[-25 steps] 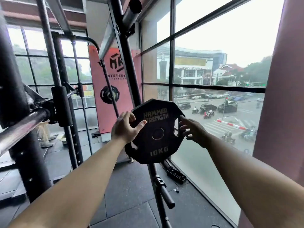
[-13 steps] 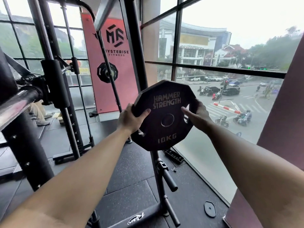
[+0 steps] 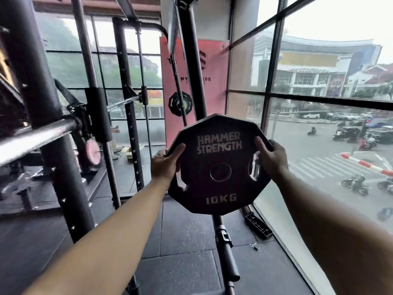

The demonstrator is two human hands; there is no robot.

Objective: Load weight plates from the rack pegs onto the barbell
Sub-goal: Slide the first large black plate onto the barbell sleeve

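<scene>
Weight plate (image 3: pixel 219 165) is in mid-air at centre of view, held by both hands. It is black and many-sided, printed HAMMER STRENGTH and 10KG, with its face toward camera, upright with a slight tilt. It hangs in front of rack upright (image 3: pixel 190 60) and touches no peg.

Left hand (image 3: pixel 164 167) grips the weight plate's left edge. Thumb lies across the front face, fingers curl behind the rim, tips hidden. Right hand (image 3: pixel 271 160) grips the upper right edge. Thumb presses on the front face beside the lettering, fingers wrap over the rim to the back.

Both arms are stretched forward, nearly straight. Bare forearms come in from the bottom corners and converge on the weight plate. Wrists are roughly level, palms facing each other across it.

Barbell (image 3: pixel 36 139) is at left. Its chrome bar runs in from the left edge to the rack, blurred, well apart from the weight plate and left of the left forearm. Peg (image 3: pixel 228 260) sticks out low on the rack upright, below the weight plate, angled toward camera.

Pink disc (image 3: pixel 93 152) sits below the barbell. Far plate (image 3: pixel 180 103) is on a rear rack, in front of red banner (image 3: pixel 212 67). Black rubber floor (image 3: pixel 187 231) lies under the arms. Window (image 3: pixel 270 81) is at right, with street traffic outside.
</scene>
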